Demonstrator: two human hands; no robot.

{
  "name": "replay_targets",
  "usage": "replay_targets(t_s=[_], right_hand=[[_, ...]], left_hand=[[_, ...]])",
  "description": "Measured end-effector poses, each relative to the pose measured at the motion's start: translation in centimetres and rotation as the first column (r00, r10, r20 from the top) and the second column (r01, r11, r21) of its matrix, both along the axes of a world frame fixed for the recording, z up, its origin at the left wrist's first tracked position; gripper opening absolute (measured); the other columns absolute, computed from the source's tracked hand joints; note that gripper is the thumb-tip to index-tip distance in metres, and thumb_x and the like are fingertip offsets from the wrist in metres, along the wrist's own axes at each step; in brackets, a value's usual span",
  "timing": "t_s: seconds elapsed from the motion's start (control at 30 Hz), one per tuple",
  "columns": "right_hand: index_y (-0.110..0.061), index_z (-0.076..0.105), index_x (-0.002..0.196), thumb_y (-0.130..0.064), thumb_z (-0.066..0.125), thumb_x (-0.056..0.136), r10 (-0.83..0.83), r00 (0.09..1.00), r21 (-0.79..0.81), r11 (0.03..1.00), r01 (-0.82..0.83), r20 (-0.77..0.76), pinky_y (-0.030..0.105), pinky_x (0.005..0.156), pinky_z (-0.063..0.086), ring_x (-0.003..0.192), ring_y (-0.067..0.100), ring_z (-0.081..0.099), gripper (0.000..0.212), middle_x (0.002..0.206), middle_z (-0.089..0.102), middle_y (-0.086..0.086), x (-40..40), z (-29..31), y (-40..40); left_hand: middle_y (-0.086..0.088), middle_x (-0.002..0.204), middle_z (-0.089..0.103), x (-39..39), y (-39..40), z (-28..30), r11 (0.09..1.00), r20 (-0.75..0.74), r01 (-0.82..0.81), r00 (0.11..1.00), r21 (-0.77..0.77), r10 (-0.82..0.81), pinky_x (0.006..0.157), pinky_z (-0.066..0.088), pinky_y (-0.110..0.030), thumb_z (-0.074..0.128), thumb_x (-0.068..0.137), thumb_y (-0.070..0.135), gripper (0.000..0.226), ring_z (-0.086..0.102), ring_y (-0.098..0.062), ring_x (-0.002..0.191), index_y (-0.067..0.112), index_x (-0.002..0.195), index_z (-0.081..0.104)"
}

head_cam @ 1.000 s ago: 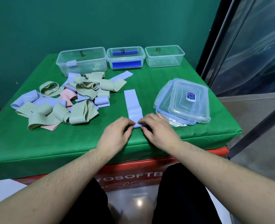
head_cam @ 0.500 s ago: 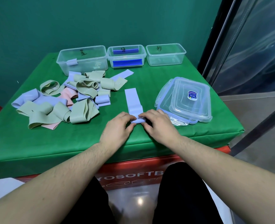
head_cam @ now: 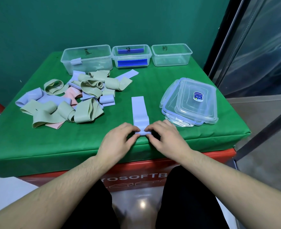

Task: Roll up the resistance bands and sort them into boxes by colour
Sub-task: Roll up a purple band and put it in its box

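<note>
Green bench (head_cam: pixel 153 83), mid-frame: sorting barely begun, w/ a big loose pile of green, blue & pink bands (head_cam: pixel 67 100) left of centre still unrolled. Three labelled boxes (head_cam: pixel 86 60) along the far edge hold little: one blue roll shows in the left box, the right looks empty. At lower centre, left hand (head_cam: pixel 118 141) & right hand (head_cam: pixel 166 139) pinch the near end of a blue band (head_cam: pixel 139 109), roll just started.

**Bench layout**

Three boxes (head_cam: pixel 131 56) line the bench's (head_cam: pixel 153 80) far edge. The band pile (head_cam: pixel 70 100) lies left, stacked lids (head_cam: pixel 191 103) right. Between them one band (head_cam: pixel 139 109) runs toward the near edge, both hands (head_cam: pixel 118 142) at its rolled end.
</note>
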State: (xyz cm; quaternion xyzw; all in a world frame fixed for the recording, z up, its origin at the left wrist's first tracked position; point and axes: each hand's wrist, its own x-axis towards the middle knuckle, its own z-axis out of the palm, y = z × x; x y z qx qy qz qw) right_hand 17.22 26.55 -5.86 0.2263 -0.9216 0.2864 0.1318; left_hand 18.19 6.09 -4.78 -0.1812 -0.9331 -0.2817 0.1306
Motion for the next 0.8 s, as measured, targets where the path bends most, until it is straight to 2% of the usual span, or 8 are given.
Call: replay_targets(t_s=[0.13,0.23,0.3,0.43,0.57,0.67,0.73,0.8], right_hand=[[-0.022,0.07,0.108,-0.031,0.067,0.09,-0.031,0.999,0.026,0.999,0.032,-0.04,0.038,0.088,0.041,0.099,0.018,0.046,0.02,0.104,0.059,-0.006,-0.4,0.1,-0.2],[-0.018,0.07,0.114,-0.028,0.066,0.092,-0.011,1.0,0.049,0.999,0.011,-0.016,0.038,0.09,0.042,0.099,0.021,0.049,0.025,0.105,0.063,-0.003,-0.7,0.2,-0.1],[-0.017,0.07,0.116,-0.028,0.065,0.093,-0.013,1.0,0.068,0.998,0.014,-0.017,0.038,0.09,0.043,0.099,0.023,0.051,0.027,0.105,0.064,-0.001,-0.8,0.2,-0.1],[-0.018,0.07,0.118,-0.031,0.062,0.092,-0.035,0.999,0.085,0.996,0.037,-0.024,0.043,0.089,0.045,0.099,0.023,0.049,0.031,0.106,0.063,-0.002,-1.1,0.2,-0.3],[-0.025,0.063,0.122,-0.036,0.063,0.087,-0.062,0.996,0.085,0.994,0.067,-0.061,0.041,0.09,0.042,0.105,0.02,0.045,0.037,0.116,0.057,-0.005,-1.1,0.5,-0.5],[-0.025,0.058,0.128,-0.037,0.064,0.087,-0.044,0.998,0.117,0.992,0.048,-0.037,0.04,0.096,0.037,0.116,0.019,0.043,0.043,0.13,0.055,-0.009,-1.3,0.9,-0.8],[-0.024,0.059,0.129,-0.037,0.063,0.09,-0.037,0.999,0.134,0.99,0.036,0.003,0.04,0.099,0.035,0.117,0.018,0.042,0.041,0.131,0.057,-0.01,-1.6,1.0,-1.0],[-0.024,0.063,0.127,-0.036,0.061,0.092,-0.037,0.999,0.125,0.992,0.035,0.016,0.04,0.098,0.035,0.114,0.017,0.043,0.038,0.125,0.061,-0.01,-1.6,0.9,-1.1]], left_hand=[[0.015,0.107,0.056,-0.4,0.3,0.0,0.998,0.036,-0.055,0.998,-0.005,0.055,0.068,0.041,-0.027,0.059,0.096,0.04,0.022,0.043,-0.004,0.071,0.028,0.11,0.069],[0.014,0.108,0.054,-0.5,0.5,-0.1,0.997,0.049,-0.079,0.996,0.011,0.078,0.069,0.042,-0.028,0.058,0.096,0.039,0.024,0.044,-0.005,0.071,0.026,0.113,0.069],[0.015,0.11,0.054,-0.5,0.6,0.0,0.997,0.035,-0.065,0.997,0.036,0.064,0.067,0.041,-0.027,0.06,0.095,0.037,0.022,0.044,-0.003,0.069,0.027,0.114,0.067],[0.017,0.109,0.057,-0.6,0.4,-0.1,0.999,0.034,-0.036,0.999,0.03,0.035,0.066,0.04,-0.024,0.066,0.092,0.03,0.019,0.049,0.011,0.074,0.026,0.11,0.068],[0.015,0.111,0.059,-1.0,0.5,0.0,0.998,0.042,-0.06,0.997,0.006,0.059,0.068,0.037,-0.02,0.063,0.094,0.03,0.021,0.043,-0.001,0.073,0.025,0.114,0.069],[0.013,0.121,0.053,-0.9,0.6,0.0,0.998,0.049,-0.067,0.996,-0.022,0.068,0.067,0.042,-0.027,0.063,0.094,0.031,0.023,0.041,-0.007,0.066,0.025,0.116,0.068],[0.014,0.135,0.048,-0.9,0.6,0.0,0.998,0.043,-0.062,0.997,-0.033,0.063,0.069,0.046,-0.029,0.063,0.093,0.03,0.023,0.042,-0.008,0.064,0.024,0.115,0.067],[0.016,0.139,0.048,-0.9,0.6,0.0,0.998,0.038,-0.05,0.998,-0.035,0.051,0.071,0.046,-0.028,0.063,0.093,0.029,0.022,0.046,-0.011,0.071,0.024,0.115,0.066]])
